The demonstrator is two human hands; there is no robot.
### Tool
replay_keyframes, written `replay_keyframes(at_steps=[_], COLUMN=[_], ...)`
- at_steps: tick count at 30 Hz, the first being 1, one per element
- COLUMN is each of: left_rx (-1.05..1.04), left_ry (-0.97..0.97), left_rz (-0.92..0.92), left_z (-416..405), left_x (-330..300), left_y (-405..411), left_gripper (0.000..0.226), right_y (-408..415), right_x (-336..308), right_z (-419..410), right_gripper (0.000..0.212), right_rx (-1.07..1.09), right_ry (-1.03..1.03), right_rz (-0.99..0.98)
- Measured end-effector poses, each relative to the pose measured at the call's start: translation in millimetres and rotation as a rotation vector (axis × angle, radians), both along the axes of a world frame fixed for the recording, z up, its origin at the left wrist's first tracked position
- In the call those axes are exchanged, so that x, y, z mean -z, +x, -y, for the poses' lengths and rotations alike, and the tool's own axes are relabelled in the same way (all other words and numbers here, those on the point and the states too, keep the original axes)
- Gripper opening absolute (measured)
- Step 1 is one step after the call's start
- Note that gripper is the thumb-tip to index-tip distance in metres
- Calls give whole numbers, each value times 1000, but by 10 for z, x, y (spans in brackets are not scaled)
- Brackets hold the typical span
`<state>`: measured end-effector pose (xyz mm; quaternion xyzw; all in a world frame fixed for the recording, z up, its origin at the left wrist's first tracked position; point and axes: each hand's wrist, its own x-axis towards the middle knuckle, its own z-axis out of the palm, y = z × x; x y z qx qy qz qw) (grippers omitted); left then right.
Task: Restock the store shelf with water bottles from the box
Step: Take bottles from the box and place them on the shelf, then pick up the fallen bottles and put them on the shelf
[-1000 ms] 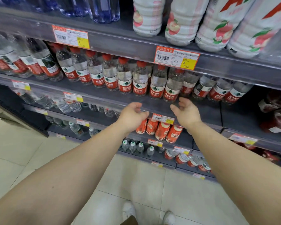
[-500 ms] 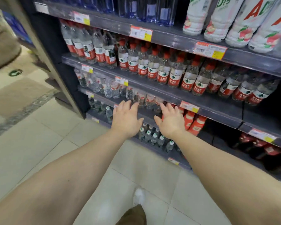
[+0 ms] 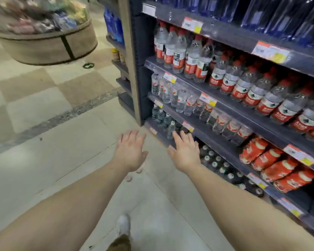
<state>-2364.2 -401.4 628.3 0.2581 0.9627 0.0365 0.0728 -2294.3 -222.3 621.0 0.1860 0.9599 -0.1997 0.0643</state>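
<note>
Head view: left hand (image 3: 130, 153) and right hand (image 3: 186, 153) extend forward, fingers straight and spread, holding nothing. Water bottles (image 3: 250, 89) stand in rows on the shelf (image 3: 225, 104) at right; no box is visible.

A dark store shelf unit (image 3: 230, 107) stands on a pale tiled floor (image 3: 43, 160). Its tiers carry upright red-capped water bottles (image 3: 194, 58), smaller clear bottles (image 3: 181, 98), green-capped bottles (image 3: 217, 163) and red-wrapped multipacks (image 3: 272, 163). Price tags (image 3: 208, 99) line the shelf edges.
</note>
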Motion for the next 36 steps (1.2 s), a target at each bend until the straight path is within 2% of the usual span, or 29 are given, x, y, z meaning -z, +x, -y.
replay_keyframes(at_steps=[5,9,18,23,29,34,36], left_rx=[-80,-108,-83,-117,-138,-163,-155], left_ry=[-80,-170,-218,-230,-278,-297,-268], left_rz=[108,252,404,506,613,753,830], left_z=[743,1038,785,696,749,899,912], left_x=[624,1139,2095,3207,4853,5927,6216], left_y=[-957,-1488,-2091,-2331,-2580,-2534,-2467], left_gripper=[68,67,63,64,68,88,93], right_y=[-936,-1428,-2153,-2547,-2854,-3024,-3050], right_x=[635,1129,2012,3119,4872,5972,6270], right_z=[533,747,556,515,648,772,798], right_gripper=[64,65,62,61,66,76,73], right_rx=[-47,-23,-100,-160,-156,-180,-179], right_ry=[-36,-92,-129,-150,-247,-282,-335], right_rz=[128,226,402,459,543,531,541])
